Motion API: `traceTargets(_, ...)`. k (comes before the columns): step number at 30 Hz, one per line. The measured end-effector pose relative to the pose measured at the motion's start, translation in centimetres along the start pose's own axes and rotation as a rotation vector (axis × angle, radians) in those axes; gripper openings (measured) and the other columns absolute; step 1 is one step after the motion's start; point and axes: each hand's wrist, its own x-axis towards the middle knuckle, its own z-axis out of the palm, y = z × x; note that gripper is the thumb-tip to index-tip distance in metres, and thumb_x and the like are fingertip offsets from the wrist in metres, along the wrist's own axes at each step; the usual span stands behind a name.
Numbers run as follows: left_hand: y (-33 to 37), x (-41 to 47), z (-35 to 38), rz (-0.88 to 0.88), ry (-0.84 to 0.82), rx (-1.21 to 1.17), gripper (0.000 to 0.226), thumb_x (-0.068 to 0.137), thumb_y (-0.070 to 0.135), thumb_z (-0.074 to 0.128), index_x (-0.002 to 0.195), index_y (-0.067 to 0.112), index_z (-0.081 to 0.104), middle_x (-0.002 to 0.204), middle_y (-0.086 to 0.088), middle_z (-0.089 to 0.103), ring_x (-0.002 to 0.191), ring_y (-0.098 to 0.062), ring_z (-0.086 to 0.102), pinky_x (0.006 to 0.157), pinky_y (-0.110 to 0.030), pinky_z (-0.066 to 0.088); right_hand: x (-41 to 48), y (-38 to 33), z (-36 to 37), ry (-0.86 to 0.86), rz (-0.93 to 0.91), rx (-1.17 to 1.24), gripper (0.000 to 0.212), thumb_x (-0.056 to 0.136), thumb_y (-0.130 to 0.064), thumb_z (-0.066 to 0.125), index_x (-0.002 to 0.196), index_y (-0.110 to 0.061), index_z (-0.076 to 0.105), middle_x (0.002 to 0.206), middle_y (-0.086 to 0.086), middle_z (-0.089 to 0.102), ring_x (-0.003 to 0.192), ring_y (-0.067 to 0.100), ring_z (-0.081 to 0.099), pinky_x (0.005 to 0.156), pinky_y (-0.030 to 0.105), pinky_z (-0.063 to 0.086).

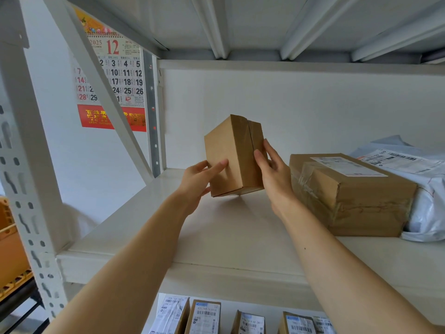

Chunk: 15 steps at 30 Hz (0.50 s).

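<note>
- Small cardboard box (231, 155): held in both hands over the shelf (216, 237), about mid-depth, left of centre, with open board between it and the shelf's left edge.
- Box is tilted, top leaning toward the back wall and the taped seam face turned right. The bottom edge is at or just above the shelf surface; cannot tell if it touches.
- Left hand (201, 182): grips the box's lower left corner, thumb across the front face and fingers wrapped round behind.
- Right hand (274, 174): fingers near straight, laid flat against the taped right face. It steadies rather than clamps.
- Large taped box (349, 196) lies flat just right of the right hand, apart from the small box. A white poly mailer (428, 208) is wedged against its far side.
- Labelled parcels (204, 317) stand in a row on the shelf below, and a wall calendar (115, 75) hangs behind the left upright.
- Progress, as a judgement: the shelving step is roughly midway. The box has reached the shelf but is not seated.
- Left to do: bring it down flat, likely beside the large taped box, then let go with both hands.
</note>
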Motion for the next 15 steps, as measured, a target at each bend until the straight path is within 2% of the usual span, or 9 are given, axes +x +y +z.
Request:
traceTargets(2,0.12,-0.22,0.06,0.031,-0.002,-0.007,0.053,0.089,0.031,0.073,0.135,0.026,0.047,0.106,0.007,0.061,0.095,-0.013,0.062,0.083,-0.031,0.047,-0.20,-0.43,-0.05,0.000,0.052,0.013,0.052,0.097,-0.044,0.057,0.146,-0.026,0.047,0.131,-0.014,0.058,0.110,0.000,0.057,0.090,0.013,0.044)
traceTargets(4,0.04,-0.31,0.15,0.077,-0.020,-0.007,0.050,0.089,0.028,0.072,0.132,0.032,0.047,0.098,0.008,0.063,0.089,-0.007,0.063,0.075,-0.028,0.050,-0.21,-0.59,-0.15,-0.011,0.120,0.012,0.041,0.094,-0.054,0.057,0.120,-0.023,0.062,0.102,-0.013,0.064,0.080,-0.004,0.058,0.062,0.006,0.041)
traceTargets(5,0.02,-0.39,0.17,0.098,-0.037,0.003,0.053,0.090,0.028,0.072,0.136,0.034,0.046,0.097,0.008,0.065,0.090,-0.008,0.064,0.078,-0.030,0.052,-0.24,-0.58,-0.11,-0.014,0.153,0.012,0.041,0.091,-0.057,0.058,0.107,-0.020,0.063,0.090,-0.010,0.064,0.071,-0.002,0.057,0.054,0.007,0.040)
traceTargets(6,0.02,-0.44,0.18,0.113,-0.061,0.005,0.056,0.090,0.027,0.071,0.139,0.038,0.045,0.095,0.009,0.068,0.092,-0.010,0.066,0.084,-0.033,0.054,-0.35,-0.57,-0.04,-0.025,0.186,0.016,0.043,0.089,-0.059,0.061,0.103,-0.019,0.062,0.087,-0.008,0.065,0.070,0.001,0.060,0.054,0.010,0.042)
traceTargets(9,0.06,-0.45,0.16,0.138,-0.132,-0.011,0.055,0.092,0.028,0.069,0.137,0.047,0.044,0.087,0.015,0.075,0.092,-0.011,0.072,0.091,-0.039,0.057,-0.39,-0.22,0.19,-0.047,0.227,0.038,0.048,0.083,-0.050,0.073,0.119,-0.020,0.060,0.109,-0.003,0.071,0.095,0.011,0.069,0.076,0.024,0.054)
traceTargets(11,0.13,-0.54,0.19,0.138,-0.135,-0.009,0.054,0.092,0.032,0.069,0.136,0.050,0.043,0.093,0.016,0.073,0.094,-0.012,0.071,0.093,-0.040,0.057,-0.29,-0.02,0.20,-0.049,0.221,0.056,0.049,0.081,-0.042,0.078,0.121,-0.019,0.060,0.114,-0.002,0.071,0.099,0.013,0.070,0.083,0.028,0.056)
traceTargets(15,0.19,-0.86,0.22,0.132,-0.123,-0.021,0.056,0.090,0.033,0.072,0.136,0.048,0.044,0.110,0.009,0.064,0.100,-0.016,0.069,0.092,-0.043,0.058,-0.32,0.23,0.19,-0.062,0.207,0.036,0.047,0.079,-0.040,0.080,0.117,-0.019,0.061,0.111,-0.002,0.070,0.095,0.012,0.069,0.076,0.025,0.056)
